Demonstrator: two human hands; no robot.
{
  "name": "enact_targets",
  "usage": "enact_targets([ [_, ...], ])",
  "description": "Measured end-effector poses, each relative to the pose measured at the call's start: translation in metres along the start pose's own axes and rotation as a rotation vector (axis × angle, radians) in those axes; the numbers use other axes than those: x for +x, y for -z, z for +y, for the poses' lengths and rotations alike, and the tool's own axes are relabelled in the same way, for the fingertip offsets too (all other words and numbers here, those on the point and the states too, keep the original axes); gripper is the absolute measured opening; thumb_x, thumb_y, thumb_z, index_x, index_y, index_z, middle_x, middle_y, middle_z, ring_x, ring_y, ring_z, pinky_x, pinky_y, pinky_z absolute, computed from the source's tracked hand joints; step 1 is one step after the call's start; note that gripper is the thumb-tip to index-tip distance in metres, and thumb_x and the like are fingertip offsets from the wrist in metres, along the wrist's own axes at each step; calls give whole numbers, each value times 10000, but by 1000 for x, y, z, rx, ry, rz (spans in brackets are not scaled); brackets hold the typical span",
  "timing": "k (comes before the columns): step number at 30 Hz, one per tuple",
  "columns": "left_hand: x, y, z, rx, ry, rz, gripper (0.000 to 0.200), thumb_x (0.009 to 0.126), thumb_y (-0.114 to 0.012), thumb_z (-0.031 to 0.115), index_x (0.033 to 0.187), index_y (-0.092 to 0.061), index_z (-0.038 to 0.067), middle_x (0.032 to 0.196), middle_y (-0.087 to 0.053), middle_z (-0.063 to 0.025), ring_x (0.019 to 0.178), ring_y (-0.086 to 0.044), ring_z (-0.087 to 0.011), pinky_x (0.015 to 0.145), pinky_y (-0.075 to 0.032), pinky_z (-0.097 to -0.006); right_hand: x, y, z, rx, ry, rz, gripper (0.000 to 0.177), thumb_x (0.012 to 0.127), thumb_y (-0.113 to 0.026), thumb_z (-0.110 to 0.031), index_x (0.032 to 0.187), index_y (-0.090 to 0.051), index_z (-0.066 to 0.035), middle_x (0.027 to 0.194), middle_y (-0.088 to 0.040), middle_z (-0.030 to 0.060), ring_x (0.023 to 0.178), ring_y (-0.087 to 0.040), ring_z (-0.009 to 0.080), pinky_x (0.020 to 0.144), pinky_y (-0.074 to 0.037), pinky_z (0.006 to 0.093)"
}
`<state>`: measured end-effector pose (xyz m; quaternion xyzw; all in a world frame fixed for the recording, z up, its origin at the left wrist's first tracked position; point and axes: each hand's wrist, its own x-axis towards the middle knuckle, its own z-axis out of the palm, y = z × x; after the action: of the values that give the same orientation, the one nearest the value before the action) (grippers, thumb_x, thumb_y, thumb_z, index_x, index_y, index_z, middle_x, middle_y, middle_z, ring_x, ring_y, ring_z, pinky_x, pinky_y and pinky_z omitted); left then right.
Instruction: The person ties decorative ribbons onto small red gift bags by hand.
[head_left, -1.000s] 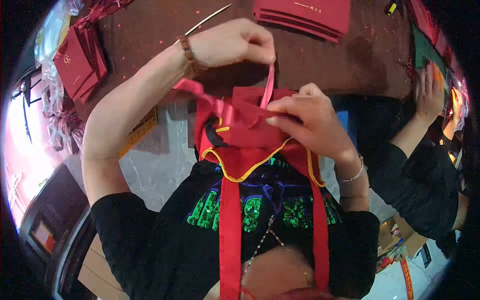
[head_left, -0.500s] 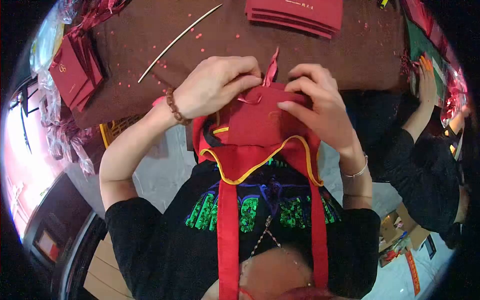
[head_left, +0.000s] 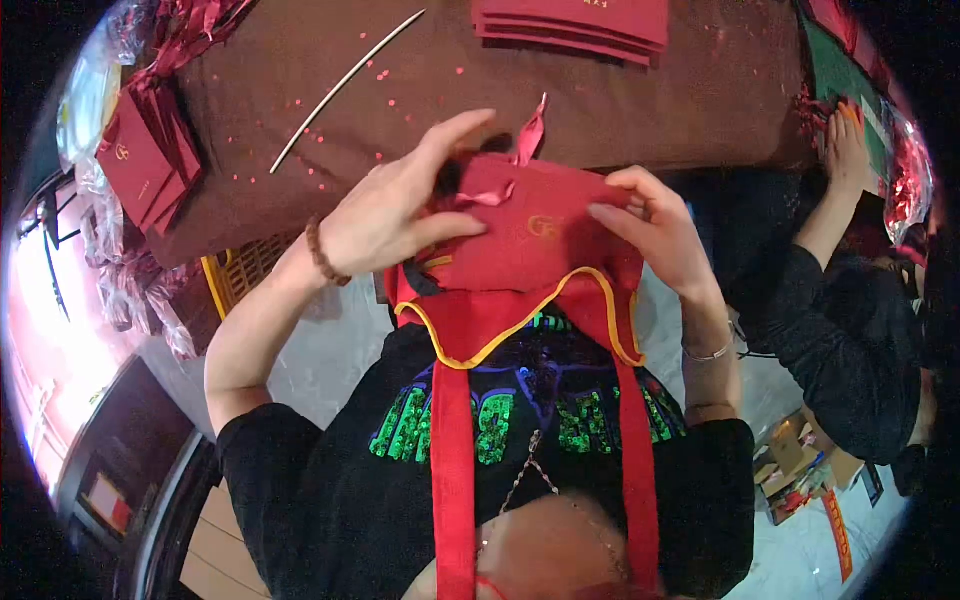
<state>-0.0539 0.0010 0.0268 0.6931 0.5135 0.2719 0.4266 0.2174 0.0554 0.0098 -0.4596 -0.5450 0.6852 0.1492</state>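
Observation:
A dark red gift bag [head_left: 560, 205] with a gold logo lies in front of my chest, above my red apron [head_left: 500, 325] with its wavy yellow trim. A pink-red ribbon [head_left: 531, 135] stands up from its far edge, and a ribbon end [head_left: 488, 194] lies across its front. My left hand [head_left: 385, 215] is at the bag's left side, thumb and index finger wide apart, the thumb over its face. Its other fingers are mostly hidden. My right hand [head_left: 660, 225] grips the bag's right edge, thumb on the front and fingers curled at the side.
On the brown-covered table [head_left: 600, 110] lie a thin pale stick [head_left: 345, 92], scattered red bits and a stack of red bags [head_left: 570, 25]. More red bags [head_left: 150, 160] lie at the left. Another person's hand [head_left: 848, 150] rests at the right, near a green surface.
My left hand has let go of the ribbon and spread its fingers at the left side. My right hand has moved outward to the bag's right edge. The logo now shows.

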Motion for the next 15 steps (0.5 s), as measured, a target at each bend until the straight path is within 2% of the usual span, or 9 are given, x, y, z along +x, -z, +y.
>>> enact_targets([
  [1,-9,-1,-6,-13,83,-31,758,788,-644,102,1402,-203,161,948,-635,-172,909,-615,-348,794,-480,-395,1,-2,-4,-91,0,22,182,808,-667,-61,952,-561,-28,772,-504,-63,694,-440,-1,606,-380,164],
  [2,-16,4,-8,-11,84,-38,758,788,-644,102,1402,-203,161,948,-635,-172,909,-615,-348,794,-480,-395,2,-3,-6,-181,1,44,182,812,-664,-67,957,-562,-24,761,-497,-63,682,-431,1,596,-378,166],
  [4,-30,18,-5,-92,374,-85,697,814,-581,52,1399,-216,155,924,-634,-170,889,-627,-321,774,-487,-389,3,-4,0,-232,38,71,178,817,-660,-73,957,-562,-23,747,-489,-67,674,-424,1,588,-375,164],
  [5,-35,31,0,-127,450,-147,645,829,-516,13,1398,-235,134,888,-639,-152,870,-637,-276,724,-498,-363,4,-4,1,-292,77,96,175,822,-656,-79,958,-562,-21,733,-481,-71,667,-417,1,580,-371,163],
  [9,-65,62,-2,-399,638,-331,583,817,-489,15,1366,-296,45,904,-650,-150,856,-640,-244,692,-502,-327,6,-3,-3,-324,-14,110,173,826,-653,-85,957,-561,-22,729,-476,-72,659,-414,2,578,-363,155],
  [11,-71,66,-17,-705,-40,-500,577,764,-488,6,1320,-342,-47,982,-635,-215,882,-639,-288,681,-513,-321,10,-3,2,-339,-66,95,183,827,-653,-93,968,-563,-16,746,-506,-62,665,-437,1,578,-371,154],
  [12,-71,66,-14,-705,-40,-501,577,764,-488,6,1320,-342,-47,982,-635,-215,882,-639,-288,681,-513,-321,13,-6,5,-338,-66,96,183,827,-653,-93,968,-563,-16,746,-506,-62,665,-437,1,578,-371,154],
  [13,-67,63,-7,-978,-66,-428,601,737,-484,-7,1317,-338,-65,1026,-609,-255,904,-631,-322,710,-517,-347,15,-9,10,-246,-44,58,194,828,-653,-96,978,-564,-11,764,-527,-52,680,-457,2,586,-384,158],
  [15,-60,50,2,-1269,-179,-197,638,733,-492,-27,1343,-305,-50,1130,-540,-282,965,-607,-344,795,-496,-398,19,-13,10,-156,-20,25,205,828,-653,-100,987,-565,-5,781,-547,-42,695,-476,4,594,-397,161],
])
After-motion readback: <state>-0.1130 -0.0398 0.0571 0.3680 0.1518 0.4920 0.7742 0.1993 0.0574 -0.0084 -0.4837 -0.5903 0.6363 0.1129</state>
